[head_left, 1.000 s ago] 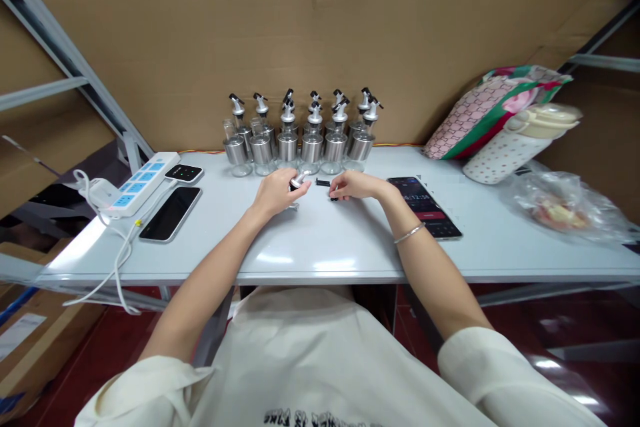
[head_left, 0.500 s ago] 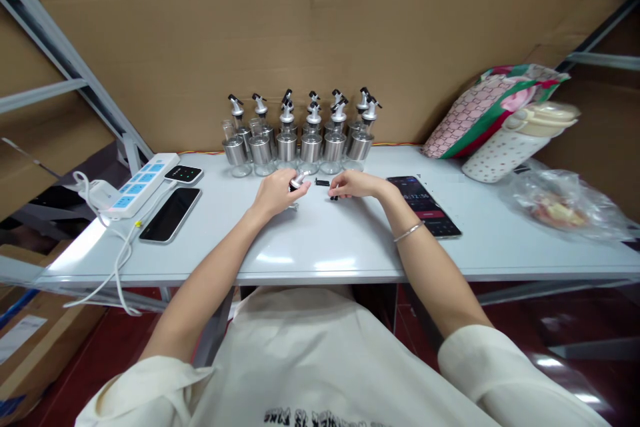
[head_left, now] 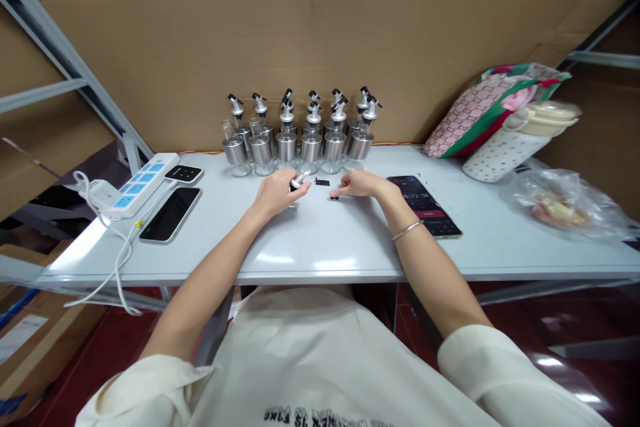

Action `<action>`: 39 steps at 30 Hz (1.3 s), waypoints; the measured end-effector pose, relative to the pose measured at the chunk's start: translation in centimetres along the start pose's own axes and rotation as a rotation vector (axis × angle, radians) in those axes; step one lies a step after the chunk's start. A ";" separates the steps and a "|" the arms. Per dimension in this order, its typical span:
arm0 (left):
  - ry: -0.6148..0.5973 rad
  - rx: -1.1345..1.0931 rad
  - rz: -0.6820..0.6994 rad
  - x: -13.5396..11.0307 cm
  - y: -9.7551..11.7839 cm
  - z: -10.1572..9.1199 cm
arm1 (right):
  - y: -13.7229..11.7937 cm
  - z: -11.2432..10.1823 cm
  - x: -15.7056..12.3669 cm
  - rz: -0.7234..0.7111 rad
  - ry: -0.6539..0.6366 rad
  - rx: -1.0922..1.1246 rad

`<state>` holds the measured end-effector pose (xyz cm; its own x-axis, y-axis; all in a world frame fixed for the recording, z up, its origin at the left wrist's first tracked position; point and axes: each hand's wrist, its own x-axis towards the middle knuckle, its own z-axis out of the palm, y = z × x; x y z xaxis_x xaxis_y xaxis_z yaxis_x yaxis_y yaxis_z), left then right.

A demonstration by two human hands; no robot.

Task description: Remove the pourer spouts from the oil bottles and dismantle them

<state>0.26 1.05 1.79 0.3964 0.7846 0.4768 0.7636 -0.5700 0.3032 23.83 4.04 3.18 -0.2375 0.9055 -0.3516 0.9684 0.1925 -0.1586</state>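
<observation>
My left hand (head_left: pixel 276 192) is closed around a silver pourer spout (head_left: pixel 299 180) with a black part, held low over the table. A small greyish thing, too unclear to name, shows just below that hand. My right hand (head_left: pixel 361 184) is at the table top with its fingers curled, thumb and fingertips at a small black part (head_left: pixel 335 197). Between the hands lies a black flip lid (head_left: pixel 323 182). Behind them stand several glass oil bottles (head_left: pixel 311 147) with steel bands. Most carry silver spouts with black lids; two glass bottles (head_left: pixel 260 147) at front left have bare necks.
At left are a power strip (head_left: pixel 145 183), a small black device (head_left: pixel 183 174), a phone (head_left: pixel 171 215) and a white cable (head_left: pixel 120 253). On the right lie another phone (head_left: pixel 425 207), a tumbler (head_left: pixel 505 147), a patterned bag (head_left: pixel 475 113) and a plastic bag (head_left: pixel 575 207).
My right hand has shifted slightly to the right, with its fingers curled further back from the small black part. My left hand and the spout have hardly moved.
</observation>
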 end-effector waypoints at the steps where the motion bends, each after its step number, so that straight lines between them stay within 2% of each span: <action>1: 0.001 -0.001 0.000 0.0 0.0 0.0 | 0.0 0.0 0.0 0.007 0.003 -0.003; 12: 0.007 -0.008 0.007 0.0 -0.2 0.1 | -0.2 -0.1 0.0 -0.002 0.026 0.055; 22: -0.001 0.004 -0.007 0.0 0.0 -0.2 | -0.8 -0.1 -0.5 -0.039 -0.049 0.306; 27: -0.006 0.011 -0.010 0.0 0.0 -0.2 | -1.3 0.3 -0.3 -0.079 -0.013 0.384; 31: -0.019 0.012 -0.013 0.0 -0.1 -0.2 | -1.4 0.2 -0.3 -0.131 0.088 0.413; 34: -0.051 0.006 -0.001 0.2 -0.2 -0.1 | -2.1 0.1 -0.5 -0.198 0.265 0.443; 36: -0.081 -0.002 0.022 0.3 -0.3 0.0 | -3.1 0.2 -0.7 -0.276 0.374 0.474; 39: -0.121 -0.019 0.057 0.4 -0.5 0.3 | -4.8 0.5 -1.2 -0.426 0.449 0.515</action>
<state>0.16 1.70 1.62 0.4982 0.7741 0.3906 0.7288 -0.6179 0.2950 19.47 1.83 3.85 -0.4192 0.8802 0.2225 0.6188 0.4563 -0.6394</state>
